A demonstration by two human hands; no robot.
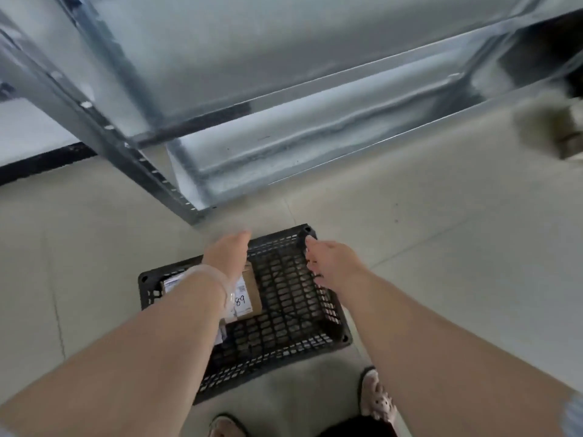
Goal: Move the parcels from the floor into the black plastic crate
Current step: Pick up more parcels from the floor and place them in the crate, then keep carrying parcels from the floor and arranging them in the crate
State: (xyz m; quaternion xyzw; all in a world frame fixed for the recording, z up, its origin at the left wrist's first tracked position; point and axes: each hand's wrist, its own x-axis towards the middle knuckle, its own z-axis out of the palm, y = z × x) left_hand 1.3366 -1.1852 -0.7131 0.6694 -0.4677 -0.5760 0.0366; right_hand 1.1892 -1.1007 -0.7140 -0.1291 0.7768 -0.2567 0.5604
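Both arms are stretched out over the black plastic crate (345, 338), which sits on the floor (441, 247) just in front of our feet.

- Left hand (227, 252): over the far rim. Its fingers (243, 236) point away and down, relaxed, with nothing in them.
- Right hand (331, 258): by the far right corner. Its fingers (310, 263) are loosely curled and empty. We cannot tell whether they brush the right wall.
- Parcels: a brown box marked "89" (249, 298) lies flat in the left half of the crate. A white-labelled packet (173, 280) is beside it, partly hidden under the left forearm.
- Step, as we judge it: hands free between parcels, so the next one has to be fetched. The right half of the mesh bottom is bare. We would set the next parcel flat there, not on top of the box.
- Around: a blurred brown shape (568, 143) at the far right edge may be a parcel on the floor, but it is too smeared to be sure.
- In the way: the metal shelving rack (151, 171) stands close beyond the crate, and its corner post is near the far rim. We should mind it when reaching. A shoe (377, 398) is close to the near right corner.
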